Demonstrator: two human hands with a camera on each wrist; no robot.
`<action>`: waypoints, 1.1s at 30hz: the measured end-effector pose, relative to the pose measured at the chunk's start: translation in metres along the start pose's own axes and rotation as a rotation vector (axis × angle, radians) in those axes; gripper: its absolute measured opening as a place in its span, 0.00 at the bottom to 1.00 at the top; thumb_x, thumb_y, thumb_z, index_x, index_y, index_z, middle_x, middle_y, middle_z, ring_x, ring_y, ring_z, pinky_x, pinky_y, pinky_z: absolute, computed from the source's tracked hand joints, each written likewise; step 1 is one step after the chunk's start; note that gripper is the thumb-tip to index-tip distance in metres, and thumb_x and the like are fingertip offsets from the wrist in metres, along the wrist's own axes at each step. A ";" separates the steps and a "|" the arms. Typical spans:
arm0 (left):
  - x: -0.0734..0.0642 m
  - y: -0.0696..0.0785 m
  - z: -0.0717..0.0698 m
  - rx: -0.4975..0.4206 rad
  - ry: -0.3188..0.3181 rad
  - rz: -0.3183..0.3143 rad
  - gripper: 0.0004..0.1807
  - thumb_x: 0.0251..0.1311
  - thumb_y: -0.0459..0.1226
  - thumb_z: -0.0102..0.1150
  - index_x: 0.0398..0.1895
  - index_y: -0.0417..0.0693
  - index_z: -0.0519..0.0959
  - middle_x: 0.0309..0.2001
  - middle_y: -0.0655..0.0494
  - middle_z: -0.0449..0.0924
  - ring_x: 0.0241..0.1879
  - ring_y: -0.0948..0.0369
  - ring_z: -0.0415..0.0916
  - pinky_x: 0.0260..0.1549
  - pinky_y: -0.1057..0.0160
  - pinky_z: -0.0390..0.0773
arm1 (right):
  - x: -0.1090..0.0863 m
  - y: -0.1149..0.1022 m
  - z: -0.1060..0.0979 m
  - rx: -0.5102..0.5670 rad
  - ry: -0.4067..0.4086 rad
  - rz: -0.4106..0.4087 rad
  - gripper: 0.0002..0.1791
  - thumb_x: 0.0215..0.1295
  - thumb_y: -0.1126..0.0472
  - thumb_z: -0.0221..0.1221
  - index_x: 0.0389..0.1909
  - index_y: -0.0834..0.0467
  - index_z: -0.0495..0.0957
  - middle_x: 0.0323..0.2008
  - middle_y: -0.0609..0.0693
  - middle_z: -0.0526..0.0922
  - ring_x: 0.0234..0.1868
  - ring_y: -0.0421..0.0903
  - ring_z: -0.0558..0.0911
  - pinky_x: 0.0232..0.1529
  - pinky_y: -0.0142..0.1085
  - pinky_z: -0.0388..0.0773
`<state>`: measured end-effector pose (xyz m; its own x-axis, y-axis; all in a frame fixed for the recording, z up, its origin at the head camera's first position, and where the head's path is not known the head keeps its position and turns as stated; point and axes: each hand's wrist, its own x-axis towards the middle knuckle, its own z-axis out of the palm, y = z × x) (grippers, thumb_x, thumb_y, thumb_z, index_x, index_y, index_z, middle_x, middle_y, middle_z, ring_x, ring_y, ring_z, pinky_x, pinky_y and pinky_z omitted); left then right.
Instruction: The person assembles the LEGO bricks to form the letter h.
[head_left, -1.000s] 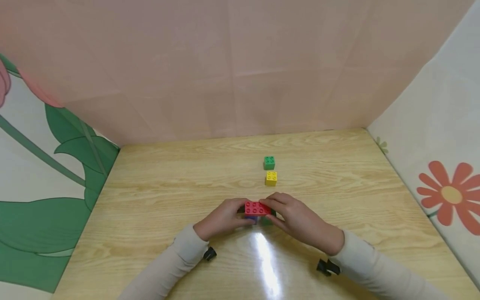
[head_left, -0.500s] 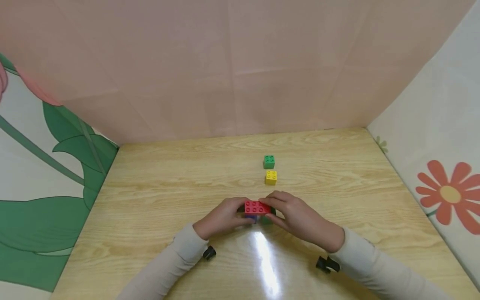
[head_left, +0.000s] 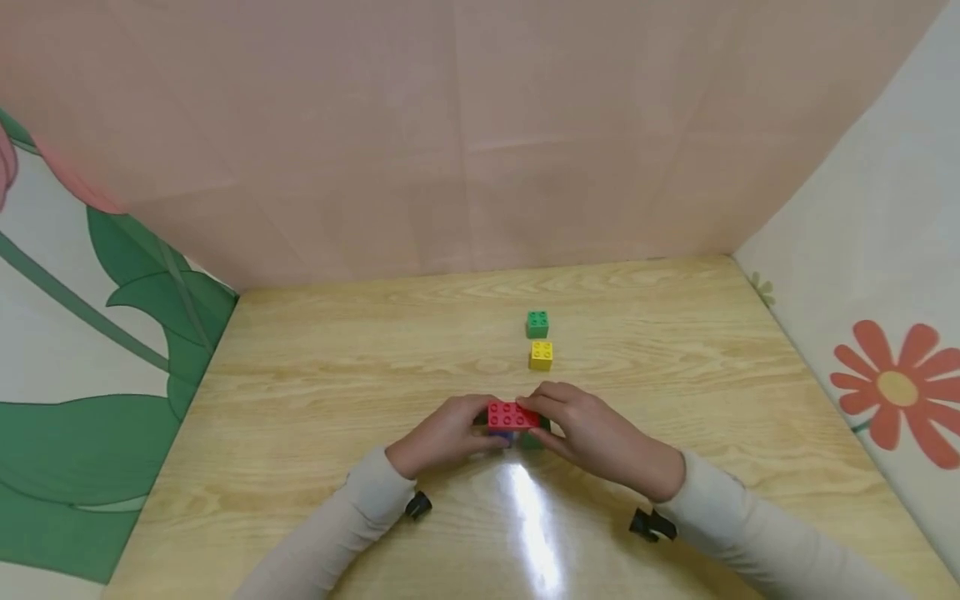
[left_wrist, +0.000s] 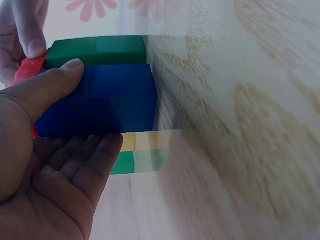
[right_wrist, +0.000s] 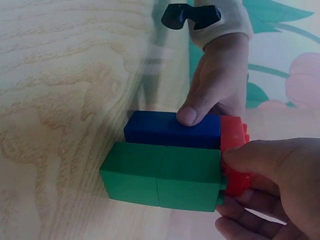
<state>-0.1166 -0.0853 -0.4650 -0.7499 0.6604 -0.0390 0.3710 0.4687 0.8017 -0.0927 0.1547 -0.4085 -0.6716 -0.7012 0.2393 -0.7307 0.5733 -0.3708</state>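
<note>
A red brick [head_left: 506, 415] with studs on top lies across two upright stacks, one blue and one green. My left hand [head_left: 446, 429] holds the blue stack [left_wrist: 120, 95], thumb on one side and fingers on the other. With thumb and fingers, my right hand [head_left: 596, 429] pinches the red brick at its green-stack end. In the right wrist view the green stack [right_wrist: 160, 175], two bricks tall, stands beside the blue one. Some green studs show at its top by the red brick, so it is not fully covered there. Both stacks stand on the wooden table [head_left: 337, 358].
Beyond the hands, a yellow brick [head_left: 541, 356] sits on the table with a small green brick [head_left: 537, 324] just behind it. A pink cloth wall [head_left: 465, 167] closes the far side. Printed panels stand left and right.
</note>
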 end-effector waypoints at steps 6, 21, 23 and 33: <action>-0.001 -0.001 0.000 0.010 0.002 0.000 0.17 0.57 0.42 0.69 0.48 0.54 0.79 0.44 0.69 0.80 0.47 0.71 0.76 0.47 0.69 0.76 | -0.001 0.002 0.002 0.015 -0.015 0.032 0.22 0.62 0.55 0.67 0.56 0.57 0.79 0.46 0.44 0.79 0.45 0.37 0.78 0.43 0.30 0.80; 0.003 -0.001 -0.001 -0.004 -0.013 0.016 0.17 0.57 0.42 0.69 0.50 0.55 0.79 0.45 0.70 0.80 0.47 0.72 0.76 0.48 0.70 0.76 | -0.005 0.007 0.006 -0.011 0.056 -0.012 0.24 0.61 0.54 0.67 0.56 0.57 0.79 0.50 0.46 0.79 0.49 0.41 0.79 0.46 0.31 0.80; 0.003 0.000 -0.002 -0.001 -0.012 0.012 0.17 0.57 0.42 0.69 0.50 0.55 0.79 0.45 0.70 0.80 0.47 0.72 0.76 0.48 0.70 0.76 | -0.005 0.008 0.006 -0.004 0.049 -0.011 0.24 0.61 0.53 0.67 0.57 0.57 0.78 0.50 0.46 0.79 0.50 0.41 0.79 0.47 0.32 0.80; 0.003 0.000 0.000 0.016 -0.005 -0.010 0.17 0.57 0.42 0.70 0.49 0.55 0.79 0.44 0.70 0.81 0.46 0.72 0.76 0.48 0.69 0.76 | -0.005 0.023 0.003 0.149 -0.030 -0.004 0.24 0.65 0.48 0.63 0.59 0.54 0.78 0.54 0.43 0.78 0.52 0.40 0.78 0.50 0.37 0.79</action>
<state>-0.1182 -0.0833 -0.4648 -0.7511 0.6583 -0.0502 0.3721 0.4849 0.7915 -0.1060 0.1704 -0.4207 -0.6630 -0.7170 0.2153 -0.7056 0.5024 -0.4998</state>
